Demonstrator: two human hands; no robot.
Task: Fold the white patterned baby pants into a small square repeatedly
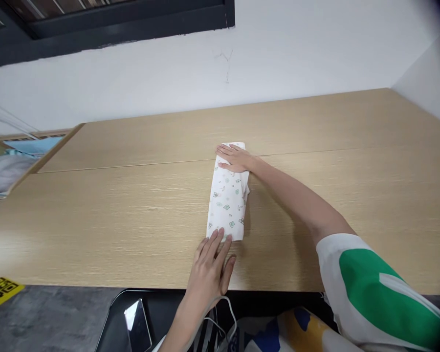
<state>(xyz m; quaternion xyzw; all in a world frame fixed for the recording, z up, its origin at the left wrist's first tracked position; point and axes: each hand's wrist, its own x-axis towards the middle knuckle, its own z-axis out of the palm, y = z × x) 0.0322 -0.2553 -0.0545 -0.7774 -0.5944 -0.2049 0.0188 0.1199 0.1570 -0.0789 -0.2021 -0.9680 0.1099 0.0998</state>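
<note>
A white cloth (225, 200) with small printed figures lies folded into a long strip on the wooden table (132, 210). My right hand (234, 158) rests flat across its far end, fingers pointing left. At the near end, the fingertips of my left hand (209, 264) touch the cloth's edge, with the fingers stretched out. Along the right side of the strip, a bit of the fabric sticks out. Neither hand grips the cloth.
A phone (138, 325) lies on a black surface (115, 318) below the table's front edge, near a white cable (229, 305). A white wall (297, 54) stands behind the table. At the left are bedding (11, 171) and a yellow-and-black sign (2, 293).
</note>
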